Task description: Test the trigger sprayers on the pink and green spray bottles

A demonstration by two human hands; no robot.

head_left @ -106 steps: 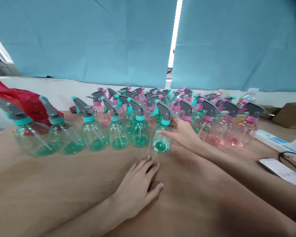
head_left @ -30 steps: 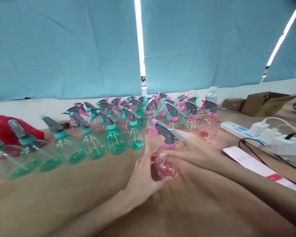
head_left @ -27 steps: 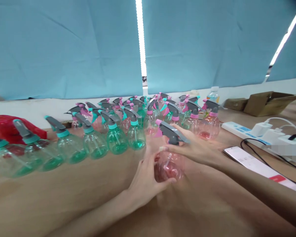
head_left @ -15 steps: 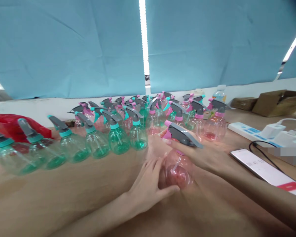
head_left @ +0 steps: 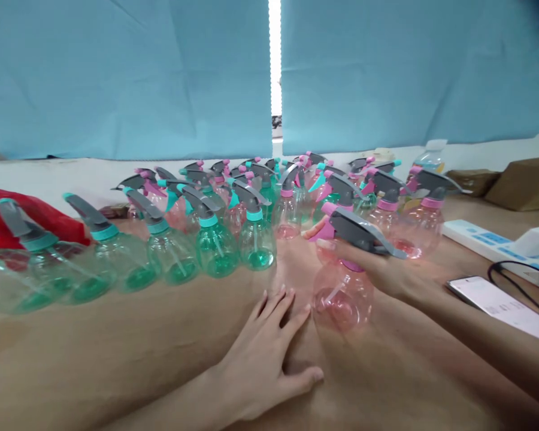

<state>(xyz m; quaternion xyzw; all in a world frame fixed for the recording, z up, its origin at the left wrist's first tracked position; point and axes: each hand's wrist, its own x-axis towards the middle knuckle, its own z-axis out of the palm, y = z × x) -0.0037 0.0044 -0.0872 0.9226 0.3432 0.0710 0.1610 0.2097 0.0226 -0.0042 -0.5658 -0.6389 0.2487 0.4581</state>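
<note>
A round pink spray bottle (head_left: 342, 296) with a grey and pink trigger head is in front of me on the brown table. My right hand (head_left: 362, 257) is wrapped around its neck, just under the grey head, with fingertips by the pink trigger. To the left of the bottle, my left hand (head_left: 269, 353) lies with fingers spread over the tabletop and holds nothing. Its index fingertip is close beside the bottle's body; whether they touch I cannot tell. A green spray bottle (head_left: 257, 242) stands beyond my left fingertips.
Several green spray bottles (head_left: 173, 254) form a row at left. Behind are more pink and green ones. A pink spray bottle (head_left: 424, 224) stands at right, near a white power strip (head_left: 480, 239), a phone (head_left: 498, 302) and a cardboard box (head_left: 527, 182). Red plastic (head_left: 49, 218) lies far left.
My left hand has come off the pink spray bottle and moved a little left and toward me. My right hand still grips the bottle's neck. The view has shifted.
</note>
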